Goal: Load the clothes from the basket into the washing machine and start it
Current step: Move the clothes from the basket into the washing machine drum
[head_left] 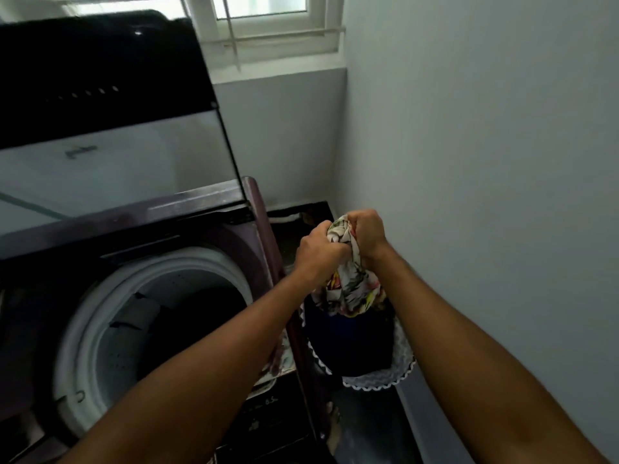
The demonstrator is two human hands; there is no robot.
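Far left: top-loading washing machine (140, 222), dark maroon body, lid (110, 128) raised and leaning back, its glass panel reflecting the room. Drum (140, 329) open, white ring around the mouth, a dark shape inside, too dim to tell what it is. Control panel strip sits at the machine's front right corner, markings too blurred to read. Moving right: left hand (320, 252) clenched around a floral-print garment (348, 286), gripping its bunched upper part. Right hand (366, 234) just beside it, also fisted on the same bunch of cloth, slightly higher; the two hands nearly touch. Garment hangs down from both fists, its lower end reaching the top of the basket (378, 380), which stands on the floor between the machine's right side and the wall (485, 162). Basket has a white scalloped lace trim at the rim and dark blue clothing (351, 339) inside. Garment is above the basket, to the right of the drum opening, not over it. Window (264, 15) with white frame at top centre, plain pale wall fills the right side
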